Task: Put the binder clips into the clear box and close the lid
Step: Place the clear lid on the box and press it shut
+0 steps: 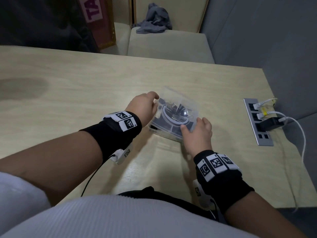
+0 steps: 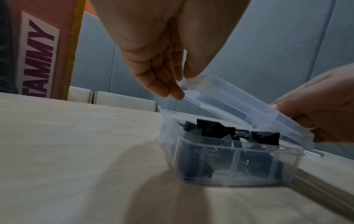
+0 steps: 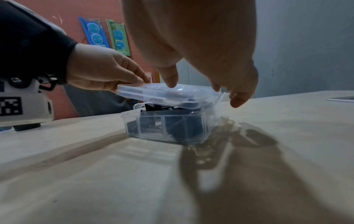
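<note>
A clear box (image 1: pixel 164 133) stands on the wooden table (image 1: pixel 85 79), right of centre. Several black binder clips (image 2: pixel 210 130) lie inside its compartments, some sticking up above the rim. The hinged lid (image 2: pixel 239 106) hangs tilted over the box, partly down, with a gap on the left side. My left hand (image 1: pixel 155 102) pinches the lid's far left corner between thumb and fingertips (image 2: pixel 178 94). My right hand (image 1: pixel 193 125) holds the lid's near right edge, its thumb (image 3: pixel 169 80) on top. In the right wrist view the lid (image 3: pixel 162 94) rests on a clip (image 3: pixel 151 106).
A power socket strip (image 1: pixel 257 122) is set into the table at the right, with white cables and a black charger (image 1: pixel 271 124) plugged in. Beyond the far edge are seat cushions (image 1: pixel 168 43) with a grey cloth (image 1: pixel 154 19). A lettered board (image 1: pixel 97 19) leans at the back left.
</note>
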Available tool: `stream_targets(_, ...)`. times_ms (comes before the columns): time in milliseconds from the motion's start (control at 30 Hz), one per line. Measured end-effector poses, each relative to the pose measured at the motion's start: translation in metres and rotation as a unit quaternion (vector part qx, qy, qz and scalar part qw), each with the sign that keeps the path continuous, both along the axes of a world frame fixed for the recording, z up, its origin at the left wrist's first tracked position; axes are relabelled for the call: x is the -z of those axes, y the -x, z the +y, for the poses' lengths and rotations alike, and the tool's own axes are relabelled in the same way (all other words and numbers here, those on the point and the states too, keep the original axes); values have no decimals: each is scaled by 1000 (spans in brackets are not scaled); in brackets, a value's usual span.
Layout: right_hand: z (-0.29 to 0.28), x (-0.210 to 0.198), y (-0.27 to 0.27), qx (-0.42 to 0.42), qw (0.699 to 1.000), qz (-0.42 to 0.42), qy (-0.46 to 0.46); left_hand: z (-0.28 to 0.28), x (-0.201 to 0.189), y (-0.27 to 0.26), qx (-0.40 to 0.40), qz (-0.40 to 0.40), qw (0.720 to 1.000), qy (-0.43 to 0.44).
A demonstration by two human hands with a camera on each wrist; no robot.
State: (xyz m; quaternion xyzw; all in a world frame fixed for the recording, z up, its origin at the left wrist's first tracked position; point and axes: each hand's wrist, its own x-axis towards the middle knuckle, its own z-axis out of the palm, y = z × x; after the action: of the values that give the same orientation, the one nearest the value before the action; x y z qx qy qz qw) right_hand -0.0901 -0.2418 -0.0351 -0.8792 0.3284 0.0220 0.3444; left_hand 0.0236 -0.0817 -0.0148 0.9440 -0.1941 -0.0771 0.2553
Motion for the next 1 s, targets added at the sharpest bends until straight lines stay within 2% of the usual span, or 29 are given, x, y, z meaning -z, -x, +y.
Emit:
stream_targets(133, -2, -2, -5, 17, 1000, 18, -16, -3, 1, 0, 4, 6, 1000, -9)
stream_targets(300, -7, -2, -7, 9, 999, -9, -48, -2, 6, -4, -10, 19, 999, -30)
stream_targets(433, -10, -6, -8, -14, 998, -2, -56, -3, 8, -12, 1, 23, 996, -87)
stream_targets(633, -14, -12, -13, -29, 999, 20, -31, -10, 7, -19, 27, 25, 987, -158)
stream_targets(1000, -17, -11, -10, -36, 999, 24, 6, -9, 5, -15, 44, 44, 980, -188)
